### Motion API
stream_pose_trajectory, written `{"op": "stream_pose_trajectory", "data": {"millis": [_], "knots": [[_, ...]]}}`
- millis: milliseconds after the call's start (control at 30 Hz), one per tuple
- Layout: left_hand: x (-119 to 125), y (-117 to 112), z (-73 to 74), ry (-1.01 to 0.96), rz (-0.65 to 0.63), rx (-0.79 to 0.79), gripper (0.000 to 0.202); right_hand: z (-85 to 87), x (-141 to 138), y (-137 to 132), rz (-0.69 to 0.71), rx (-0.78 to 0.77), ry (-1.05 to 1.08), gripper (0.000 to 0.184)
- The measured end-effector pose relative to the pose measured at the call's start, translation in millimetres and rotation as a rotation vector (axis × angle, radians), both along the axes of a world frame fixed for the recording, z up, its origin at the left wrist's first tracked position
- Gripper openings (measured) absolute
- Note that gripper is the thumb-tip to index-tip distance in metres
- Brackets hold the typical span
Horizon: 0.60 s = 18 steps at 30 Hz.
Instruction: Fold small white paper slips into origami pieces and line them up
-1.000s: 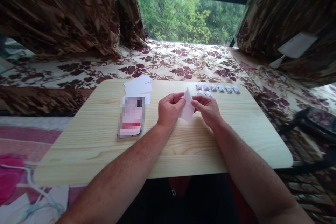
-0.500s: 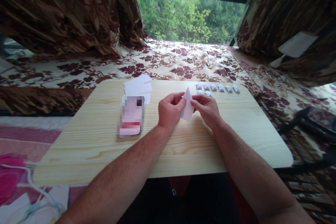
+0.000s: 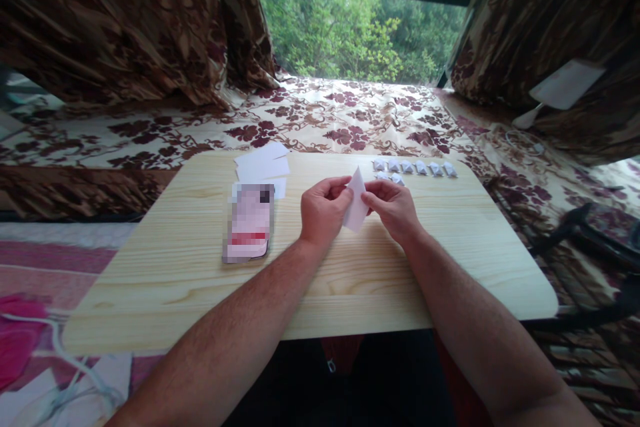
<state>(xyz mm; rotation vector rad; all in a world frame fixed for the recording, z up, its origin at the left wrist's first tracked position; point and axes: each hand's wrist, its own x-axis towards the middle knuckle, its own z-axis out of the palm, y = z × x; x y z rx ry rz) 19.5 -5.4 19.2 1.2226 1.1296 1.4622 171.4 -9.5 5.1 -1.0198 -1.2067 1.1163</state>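
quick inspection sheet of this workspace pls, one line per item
surface: pale wooden table with rounded corners.
job's things: white paper piece held above the table; stack of white sheets at far left; small folded paper pieces in a row at far right.
clutter: flat blurred item, likely a phone, lying left of the hands.
grips: left hand and right hand each pinch a side of the paper piece.
cables: white cable lower left, off the table.
surroundings: floral cloth, brown floral curtains, window onto green trees.
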Motion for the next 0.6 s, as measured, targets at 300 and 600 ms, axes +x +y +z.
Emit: {"op": "stream_pose_trajectory", "data": {"millis": [300,600], "knots": [[2.4,-0.7,-2.6,-0.044,-0.130,-0.089,0.031,3.8,-1.6,-1.4,-0.028,-0.023,-0.003,0.024],[3.0,-2.0,-2.3,-0.035,-0.129,-0.084,0.029,5.3,-1.9,-0.6,-0.044,-0.049,-0.001,0.026]]}}
